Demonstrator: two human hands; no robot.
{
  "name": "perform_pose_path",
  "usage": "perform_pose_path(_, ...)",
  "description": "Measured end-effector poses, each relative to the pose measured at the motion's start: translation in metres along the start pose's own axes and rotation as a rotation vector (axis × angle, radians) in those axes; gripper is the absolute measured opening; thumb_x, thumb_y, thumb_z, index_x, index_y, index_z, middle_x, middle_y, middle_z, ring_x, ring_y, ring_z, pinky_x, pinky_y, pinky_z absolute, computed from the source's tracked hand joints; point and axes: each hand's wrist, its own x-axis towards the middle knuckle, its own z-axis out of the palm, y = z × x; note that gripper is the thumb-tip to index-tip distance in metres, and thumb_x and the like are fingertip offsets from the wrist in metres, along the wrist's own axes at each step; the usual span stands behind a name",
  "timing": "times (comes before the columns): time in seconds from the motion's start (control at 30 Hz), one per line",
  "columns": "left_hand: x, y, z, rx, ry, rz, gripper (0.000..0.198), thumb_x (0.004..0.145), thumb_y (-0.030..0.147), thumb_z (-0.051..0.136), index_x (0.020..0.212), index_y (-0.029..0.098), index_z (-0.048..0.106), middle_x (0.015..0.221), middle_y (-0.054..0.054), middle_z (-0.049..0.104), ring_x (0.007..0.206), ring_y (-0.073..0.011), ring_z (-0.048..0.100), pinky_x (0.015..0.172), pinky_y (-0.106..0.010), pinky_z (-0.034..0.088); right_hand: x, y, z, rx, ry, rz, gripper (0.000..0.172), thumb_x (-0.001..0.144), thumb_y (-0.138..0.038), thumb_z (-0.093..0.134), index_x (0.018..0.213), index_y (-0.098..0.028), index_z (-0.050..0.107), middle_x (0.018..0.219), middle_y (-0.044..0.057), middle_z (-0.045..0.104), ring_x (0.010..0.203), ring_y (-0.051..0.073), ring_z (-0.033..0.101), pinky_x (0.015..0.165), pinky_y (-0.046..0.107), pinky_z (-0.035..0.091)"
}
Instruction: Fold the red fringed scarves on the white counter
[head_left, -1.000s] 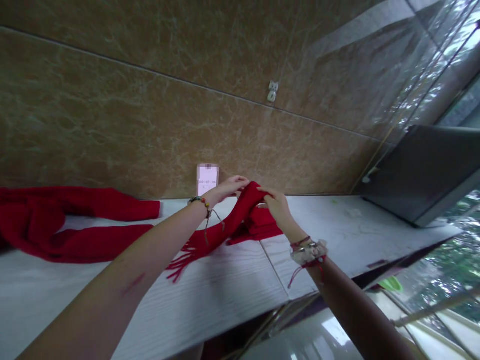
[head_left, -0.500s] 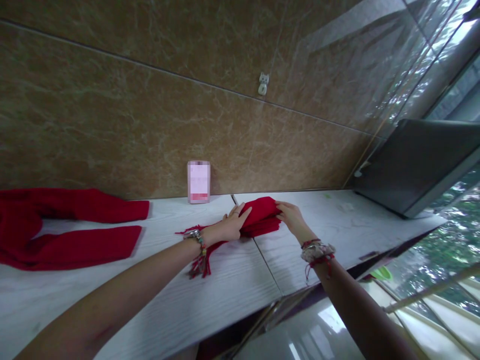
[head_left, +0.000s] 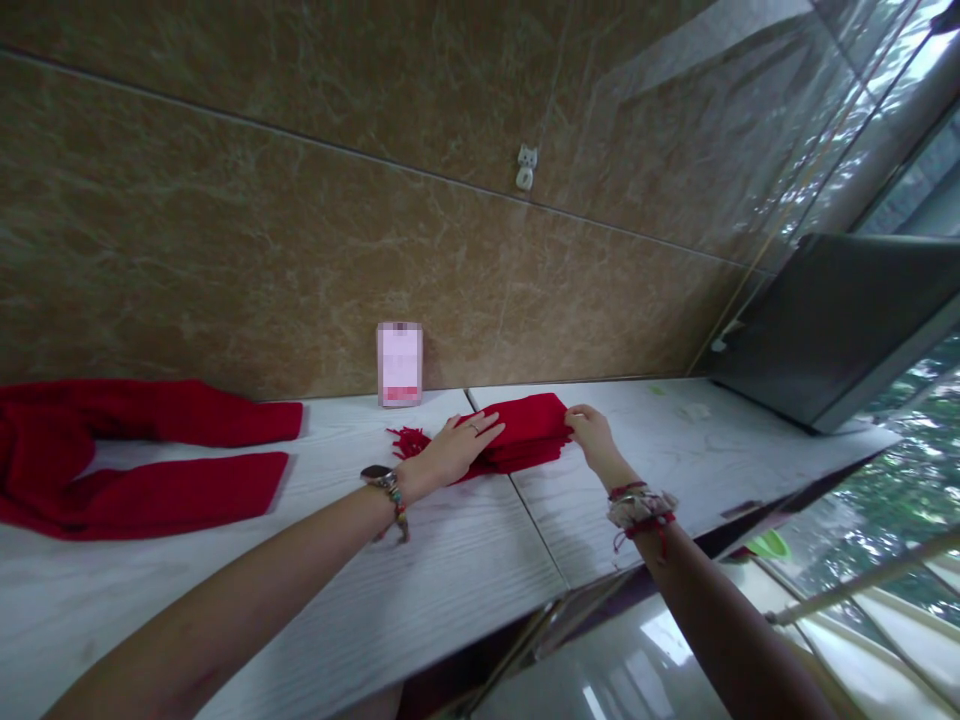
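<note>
A folded red scarf (head_left: 529, 430) lies across the seam of the white wood-grain counter (head_left: 450, 560), its fringe bunched at the left end. My left hand (head_left: 454, 447) rests flat on the scarf's left part, fingers stretched out toward the right. At the scarf's right end, my right hand (head_left: 592, 440) pinches the edge between thumb and fingers. The underside of the scarf and part of its left end are hidden beneath my left hand.
Red knitted pants (head_left: 165, 495) lie at the left on the counter. A phone (head_left: 400, 365) leans upright against the tiled wall (head_left: 300, 250). A dark grey box-like appliance (head_left: 832, 330) stands at the far right. The counter's front edge runs along the lower right.
The scarf's fringe, which hung down toward the front, is now drawn in at the left end. My left hand has flattened, and my right hand has shifted slightly right with the scarf's edge.
</note>
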Motion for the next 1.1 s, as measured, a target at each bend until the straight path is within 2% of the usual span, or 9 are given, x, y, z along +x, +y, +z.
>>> perform_pose_path(0.17, -0.006, 0.002, 0.003, -0.059, -0.034, -0.013, 0.075, 0.070, 0.001, 0.041, 0.137, 0.020, 0.016, 0.146, -0.009, 0.013, 0.132, -0.0197, 0.015, 0.103, -0.039, 0.019, 0.003, 0.000, 0.000, -0.177, 0.054, -0.089, 0.008, 0.052, -0.013, 0.046, 0.051, -0.020, 0.049, 0.056, 0.002, 0.050, 0.074, 0.022, 0.054, 0.071, 0.036, 0.043)
perform_pose_path(0.23, -0.011, 0.005, 0.004, -0.099, -0.025, -0.032, 0.076, 0.071, 0.007, 0.044, 0.138, 0.019, 0.010, 0.147, -0.010, 0.007, 0.133, -0.0214, 0.010, 0.104, -0.041, 0.016, 0.000, -0.005, 0.002, -0.263, 0.104, -0.237, 0.013, 0.053, -0.009, 0.047, 0.059, -0.019, 0.055, 0.078, 0.009, 0.056, 0.091, 0.027, 0.051, 0.082, 0.041, 0.040)
perform_pose_path(0.3, -0.017, 0.005, 0.005, -0.134, -0.009, -0.076, 0.076, 0.074, 0.019, 0.048, 0.139, 0.018, 0.008, 0.147, -0.010, 0.004, 0.133, -0.0247, 0.006, 0.104, -0.042, 0.015, -0.007, -0.012, 0.006, -0.380, 0.133, -0.506, 0.024, 0.059, -0.008, 0.046, 0.076, -0.017, 0.060, 0.100, 0.013, 0.052, 0.104, 0.028, 0.046, 0.088, 0.044, 0.038)
perform_pose_path(0.43, -0.032, -0.013, 0.009, -0.191, -0.034, -0.256, 0.076, 0.077, 0.048, 0.047, 0.138, 0.018, 0.014, 0.144, -0.014, 0.019, 0.129, -0.0305, 0.019, 0.101, -0.048, 0.020, -0.034, -0.031, 0.021, -0.589, -0.131, -1.012, 0.028, 0.076, -0.012, 0.041, 0.098, -0.017, 0.058, 0.109, 0.011, 0.053, 0.107, 0.022, 0.046, 0.092, 0.040, 0.040)
perform_pose_path(0.57, -0.048, -0.045, 0.011, -0.179, -0.108, -0.281, 0.050, 0.088, 0.046, 0.028, 0.129, 0.019, 0.036, 0.133, -0.011, 0.041, 0.122, -0.0237, 0.036, 0.099, -0.042, 0.025, -0.068, -0.040, 0.049, -0.797, -0.368, -1.274, 0.027, 0.081, -0.016, 0.044, 0.105, -0.013, 0.056, 0.110, 0.012, 0.056, 0.110, 0.023, 0.045, 0.098, 0.041, 0.034)
perform_pose_path(0.63, -0.055, -0.057, 0.008, -0.125, -0.102, -0.297, 0.042, 0.089, 0.040, 0.026, 0.121, 0.021, 0.046, 0.128, -0.008, 0.046, 0.118, -0.0219, 0.040, 0.095, -0.039, 0.030, -0.080, -0.043, 0.063, -0.872, -0.394, -1.326, 0.028, 0.082, -0.015, 0.044, 0.108, -0.011, 0.055, 0.112, 0.013, 0.056, 0.111, 0.023, 0.044, 0.099, 0.043, 0.031)
perform_pose_path(0.77, -0.066, -0.070, -0.004, -0.100, -0.118, -0.403, 0.031, 0.079, 0.033, 0.046, 0.106, 0.022, 0.057, 0.108, -0.007, 0.060, 0.102, -0.0228, 0.052, 0.085, -0.034, 0.038, -0.091, -0.047, 0.085, -0.981, -0.476, -1.335, 0.022, 0.084, -0.011, 0.042, 0.099, -0.009, 0.058, 0.099, 0.014, 0.061, 0.102, 0.022, 0.051, 0.096, 0.041, 0.034)
perform_pose_path(0.9, -0.070, -0.081, -0.015, -0.219, -0.193, -0.448, 0.022, 0.070, 0.025, 0.053, 0.090, 0.020, 0.061, 0.092, -0.003, 0.065, 0.086, -0.0181, 0.058, 0.075, -0.025, 0.041, -0.092, -0.049, 0.093, -1.008, -0.560, -1.236, 0.017, 0.083, -0.011, 0.045, 0.089, -0.010, 0.061, 0.086, 0.011, 0.063, 0.083, 0.021, 0.057, 0.079, 0.034, 0.044)
perform_pose_path(1.1, -0.053, -0.089, -0.019, -0.636, -0.197, -0.399, 0.042, 0.076, 0.046, 0.041, 0.096, 0.012, 0.058, 0.094, -0.006, 0.064, 0.078, -0.0157, 0.056, 0.066, -0.023, 0.042, -0.085, -0.053, 0.088, -0.904, -0.532, -1.178, 0.020, 0.084, -0.011, 0.043, 0.096, -0.012, 0.059, 0.093, 0.012, 0.063, 0.083, 0.019, 0.058, 0.075, 0.030, 0.043)
